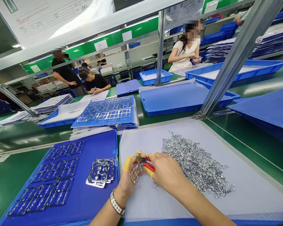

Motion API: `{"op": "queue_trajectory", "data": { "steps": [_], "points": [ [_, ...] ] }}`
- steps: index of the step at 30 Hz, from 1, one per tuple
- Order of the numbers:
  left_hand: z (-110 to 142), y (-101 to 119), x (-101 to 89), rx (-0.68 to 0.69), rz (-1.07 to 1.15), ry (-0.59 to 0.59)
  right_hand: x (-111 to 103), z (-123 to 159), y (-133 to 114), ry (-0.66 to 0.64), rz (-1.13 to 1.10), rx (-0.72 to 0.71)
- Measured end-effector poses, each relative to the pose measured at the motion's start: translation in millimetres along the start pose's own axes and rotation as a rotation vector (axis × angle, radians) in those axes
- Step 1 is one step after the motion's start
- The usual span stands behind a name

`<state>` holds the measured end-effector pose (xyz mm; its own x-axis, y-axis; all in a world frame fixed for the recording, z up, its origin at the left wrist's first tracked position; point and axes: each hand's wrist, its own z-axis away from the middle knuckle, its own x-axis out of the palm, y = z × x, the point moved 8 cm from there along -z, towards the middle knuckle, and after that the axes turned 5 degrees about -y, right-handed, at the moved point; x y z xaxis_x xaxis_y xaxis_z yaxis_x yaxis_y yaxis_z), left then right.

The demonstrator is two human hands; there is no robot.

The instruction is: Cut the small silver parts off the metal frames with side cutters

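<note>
My left hand [129,174], with yellow finger covers and a patterned bracelet at the wrist, holds a small metal frame [134,175] upright above the white sheet. In my right hand [166,169] are red-handled pliers [149,166], their jaws at the frame and partly hidden by my fingers. Right of my hands lies a large heap of small shiny metal parts [195,163] on the white sheet [141,201]. On a blue board [82,201] to the left, a small stack of metal frames [101,172] lies beside rows of flat metal frames [54,169].
A slanted metal post [235,59] stands beyond the heap. Behind the work area are a pile of boards with metal frames [106,110], a blue tray [172,97] and more blue trays [264,103]. Several people sit or stand further back.
</note>
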<state>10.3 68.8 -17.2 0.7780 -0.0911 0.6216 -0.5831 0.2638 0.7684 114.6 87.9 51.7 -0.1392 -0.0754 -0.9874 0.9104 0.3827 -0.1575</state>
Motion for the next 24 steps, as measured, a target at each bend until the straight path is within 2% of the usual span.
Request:
{"op": "queue_trajectory", "data": {
  "steps": [3,6,12,18,24],
  "points": [
    [-0.5,-0.1,-1.7,-0.001,0.002,0.009,-2.9,1.4,0.2,0.002,0.050,0.019],
    [-2.4,1.8,-2.8,-0.018,0.106,0.009,-3.7,6.3,1.3,0.001,0.058,0.003],
    [-4.6,7.1,0.6,-0.035,0.269,-0.013,9.8,16.3,6.9,-0.018,0.034,0.006],
    [-2.5,6.0,2.4,-0.016,0.237,-0.008,17.5,14.7,0.9,0.000,0.033,0.007],
    [-1.5,3.1,-7.1,0.041,0.118,0.061,19.9,9.8,-3.3,-0.031,0.040,0.020]
  ]
}}
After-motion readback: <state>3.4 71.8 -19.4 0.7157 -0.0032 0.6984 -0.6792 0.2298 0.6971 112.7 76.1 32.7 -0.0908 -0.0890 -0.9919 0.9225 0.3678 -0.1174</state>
